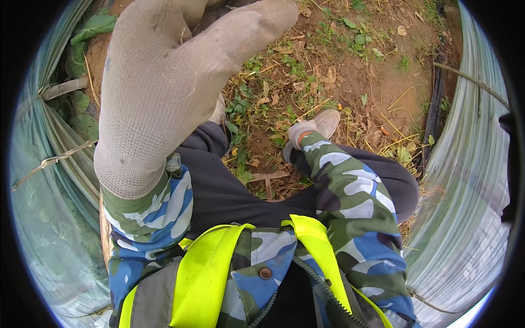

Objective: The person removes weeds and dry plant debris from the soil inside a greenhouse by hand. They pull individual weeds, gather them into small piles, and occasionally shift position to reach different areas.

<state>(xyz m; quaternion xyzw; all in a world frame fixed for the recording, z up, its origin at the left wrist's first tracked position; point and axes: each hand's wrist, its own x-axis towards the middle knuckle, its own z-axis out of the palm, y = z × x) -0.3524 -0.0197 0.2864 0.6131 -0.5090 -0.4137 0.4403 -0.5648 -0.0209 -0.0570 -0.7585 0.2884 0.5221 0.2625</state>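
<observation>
My left hand (164, 69), in a pale knitted work glove, is raised close to the camera at the upper left. Its thumb reaches to the right, while the fingertips are cut off by the top of the view, so anything in them is hidden. My right hand (301, 129), also gloved, is lowered beside a beige shoe (328, 123) near the ground. The fingers of that hand are largely out of sight, and I cannot tell whether they hold anything. Under both hands lies brown soil (369, 94) with weeds (359, 39), dry leaves and straw.
Plastic sheeting (53, 205) rises on the left over broad green leaves (86, 123), tied by a cord (55, 159). More sheeting (455, 197) stands on the right behind a dark strip (432, 110). Between my dark-trousered legs a wooden piece (268, 177) shows.
</observation>
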